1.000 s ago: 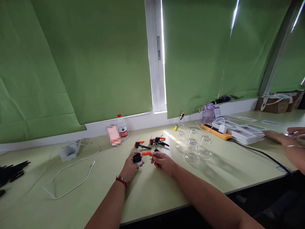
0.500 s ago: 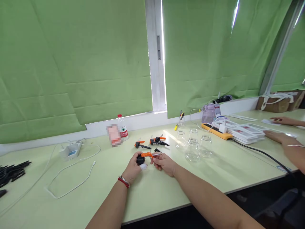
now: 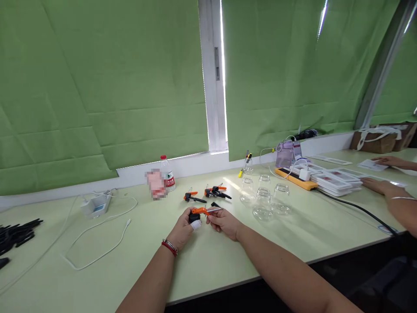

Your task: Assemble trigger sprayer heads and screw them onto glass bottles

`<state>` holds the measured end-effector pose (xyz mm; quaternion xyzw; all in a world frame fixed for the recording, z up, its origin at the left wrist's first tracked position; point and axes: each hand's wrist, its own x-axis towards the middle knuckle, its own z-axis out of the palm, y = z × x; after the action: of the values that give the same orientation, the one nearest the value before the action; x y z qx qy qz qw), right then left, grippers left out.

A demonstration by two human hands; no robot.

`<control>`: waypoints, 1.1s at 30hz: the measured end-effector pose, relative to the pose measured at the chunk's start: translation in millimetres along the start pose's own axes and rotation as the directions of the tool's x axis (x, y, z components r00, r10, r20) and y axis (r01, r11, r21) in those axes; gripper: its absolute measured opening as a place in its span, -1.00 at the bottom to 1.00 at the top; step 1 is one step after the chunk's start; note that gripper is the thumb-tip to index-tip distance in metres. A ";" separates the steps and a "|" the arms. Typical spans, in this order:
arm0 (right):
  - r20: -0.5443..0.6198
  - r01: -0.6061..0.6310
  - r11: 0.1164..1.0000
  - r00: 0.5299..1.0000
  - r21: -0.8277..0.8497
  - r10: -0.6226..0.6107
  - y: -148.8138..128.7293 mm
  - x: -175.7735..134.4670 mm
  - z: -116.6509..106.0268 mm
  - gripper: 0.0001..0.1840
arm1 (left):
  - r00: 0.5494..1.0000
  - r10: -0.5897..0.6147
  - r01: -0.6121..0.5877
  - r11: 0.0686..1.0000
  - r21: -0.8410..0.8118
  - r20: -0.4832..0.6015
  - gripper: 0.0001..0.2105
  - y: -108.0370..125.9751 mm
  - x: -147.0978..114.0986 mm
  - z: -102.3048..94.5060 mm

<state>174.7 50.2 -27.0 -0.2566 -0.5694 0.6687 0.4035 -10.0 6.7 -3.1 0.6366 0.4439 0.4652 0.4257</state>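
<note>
My left hand (image 3: 183, 230), with a white wrap on one fingertip, is closed around the black rounded body of an orange-and-black lever piece (image 3: 199, 211). My right hand (image 3: 224, 222) pinches a thin metal rod (image 3: 213, 211) at the orange end of that piece. Just beyond my fingers lies a small black part (image 3: 215, 204). Similar orange-and-black pieces (image 3: 194, 196) rest farther back, two of them (image 3: 217, 192) close together. To the right stand several clear glass jars (image 3: 263, 204) with open mouths.
A red-capped water bottle (image 3: 169, 176) stands at the back. Left are a white cable (image 3: 97, 263), a white charger (image 3: 96, 206) and black parts (image 3: 16, 232). An orange power strip (image 3: 295, 179) and white stacked sheets (image 3: 332, 181) lie right, near a co-worker's hands (image 3: 379, 187).
My hands stay almost in place, with the lever piece turned very slightly. At the far right, the co-worker's farther hand has lifted a white paper a little.
</note>
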 end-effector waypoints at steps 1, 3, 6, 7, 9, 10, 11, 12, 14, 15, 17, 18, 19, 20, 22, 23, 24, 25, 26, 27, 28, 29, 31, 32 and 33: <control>0.001 -0.008 1.000 1.000 -0.003 0.008 -0.5 -0.2 0.2 -0.53 | 1.000 -0.003 0.003 1.000 -0.007 0.006 -0.58 -0.7 0.2 -0.2; -0.003 -0.027 1.000 1.000 -0.011 0.027 -1.5 -0.7 0.5 -0.52 | 1.000 -0.009 0.010 1.000 -0.025 0.014 -0.58 -2.0 0.4 -0.4; -0.014 -0.046 0.999 0.999 -0.024 0.046 -2.4 -1.3 0.7 -0.51 | 1.000 -0.008 0.009 0.999 -0.041 0.025 -0.59 -2.5 0.1 -0.1; -0.015 -0.049 0.998 0.999 -0.028 0.049 -2.6 -1.4 0.7 -0.51 | 1.000 -0.009 0.010 0.999 -0.039 0.027 -0.60 -2.1 -0.2 0.1; -0.017 -0.054 0.998 0.998 -0.034 0.053 -3.0 -1.8 0.9 -0.50 | 1.000 -0.013 0.014 0.999 -0.029 0.024 -0.62 -0.4 -0.9 0.8; -0.019 -0.056 0.998 0.998 -0.034 0.056 -3.1 -2.0 1.0 -0.50 | 1.000 -0.016 0.016 1.000 -0.027 0.020 -0.62 0.6 -1.2 1.2; -0.021 -0.058 0.998 0.998 -0.032 0.058 -3.4 -2.2 1.2 -0.50 | 1.000 -0.018 0.018 0.999 -0.029 0.015 -0.62 1.7 -1.5 1.7; -0.022 -0.060 0.998 0.998 -0.029 0.059 -3.7 -2.3 1.5 -0.49 | 1.000 -0.020 0.020 0.999 -0.036 0.012 -0.62 2.8 -1.7 2.1; -0.021 -0.063 0.998 0.998 -0.022 0.062 -4.5 -2.8 2.3 -0.49 | 0.999 -0.035 0.035 0.998 -0.049 0.012 -0.60 4.5 -2.0 3.1; -0.019 -0.063 0.998 0.998 -0.020 0.063 -5.1 -3.1 2.9 -0.49 | 0.999 -0.046 0.047 0.997 -0.054 0.013 -0.59 5.1 -2.2 3.5; -0.024 -0.063 0.998 0.998 -0.022 0.062 -6.4 -3.9 4.2 -0.50 | 0.998 -0.069 0.069 0.996 -0.063 0.013 -0.57 5.8 -2.5 4.3; -0.028 -0.062 0.998 0.998 -0.025 0.062 -7.1 -4.4 4.8 -0.50 | 0.997 -0.078 0.079 0.994 -0.072 0.013 -0.56 6.0 -2.7 4.6; -0.030 -0.061 0.998 0.998 -0.028 0.060 -7.7 -5.0 5.4 -0.50 | 0.996 -0.085 0.086 0.993 -0.085 0.016 -0.54 6.1 -2.8 4.9; -0.030 -0.058 0.998 0.998 -0.032 0.057 -8.1 -5.6 5.9 -0.50 | 0.996 -0.091 0.092 0.990 -0.104 0.019 -0.54 6.0 -2.9 5.2; -0.026 -0.053 0.998 0.998 -0.040 0.052 -8.2 -6.4 6.4 -0.50 | 0.995 -0.100 0.103 0.979 -0.178 0.026 -0.55 5.7 -3.1 5.8; -0.024 -0.052 0.998 0.998 -0.041 0.051 -7.8 -6.6 6.6 -0.50 | 0.994 -0.103 0.106 0.967 -0.233 0.026 -0.58 5.4 -3.1 6.1; -0.028 -0.052 0.998 0.998 -0.040 0.051 -7.2 -6.7 6.7 -0.50 | 0.994 -0.104 0.107 0.950 -0.292 0.025 -0.60 5.0 -3.1 6.3; -0.036 -0.054 0.998 0.998 -0.038 0.052 -6.5 -6.7 6.9 -0.50 | 0.994 -0.106 0.106 0.931 -0.348 0.020 -0.62 4.4 -3.0 6.5; -0.043 -0.056 0.998 0.998 -0.040 0.054 -5.9 -6.7 7.1 -0.49 | 0.994 -0.108 0.104 0.914 -0.392 0.013 -0.62 3.5 -2.9 6.7; -0.047 -0.059 0.997 0.997 -0.047 0.056 -5.4 -6.8 7.4 -0.49 | 0.994 -0.109 0.102 0.901 -0.421 0.006 -0.62 2.6 -2.8 6.8; -0.049 -0.059 0.996 0.997 -0.061 0.056 -5.1 -7.1 7.8 -0.48 | 0.994 -0.110 0.098 0.895 -0.436 -0.002 -0.62 1.5 -2.6 6.9; -0.046 -0.057 0.995 0.998 -0.085 0.053 -5.1 -7.5 8.2 -0.49 | 0.994 -0.109 0.094 0.893 -0.441 -0.007 -0.62 0.4 -2.2 6.8; -0.031 -0.040 0.988 0.999 -0.150 0.036 -5.8 -8.6 8.6 -0.51 | 0.994 -0.106 0.087 0.894 -0.440 -0.018 -0.65 -1.4 -1.2 6.1; -0.013 -0.024 0.981 1.000 -0.191 0.022 -6.2 -9.0 8.4 -0.53 | 0.994 -0.105 0.082 0.894 -0.440 -0.029 -0.67 -1.9 -0.4 5.4; 0.012 -0.002 0.971 1.000 -0.241 0.004 -6.6 -9.2 7.7 -0.55 | 0.993 -0.108 0.075 0.894 -0.442 -0.048 -0.68 -2.1 0.5 4.4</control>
<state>175.1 38.4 -19.9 -0.3004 -0.6483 0.5969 0.3649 -6.0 7.1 -5.9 0.4857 0.3720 0.5551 0.5635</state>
